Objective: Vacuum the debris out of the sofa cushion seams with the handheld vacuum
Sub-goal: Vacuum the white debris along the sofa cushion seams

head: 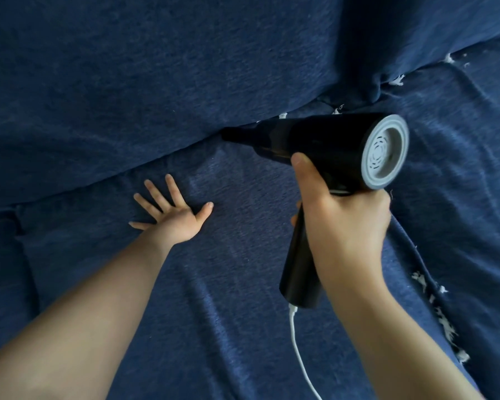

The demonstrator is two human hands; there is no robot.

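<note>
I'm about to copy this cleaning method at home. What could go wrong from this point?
The nozzle sits left of the white scraps in the back seam, so pushing further left may miss them. The white cable trails over the seat cushion and could snag. More white scraps along the right side seam could be overlooked.

Two bare forearms, sleeveless, ringless hands (172,210).
</note>
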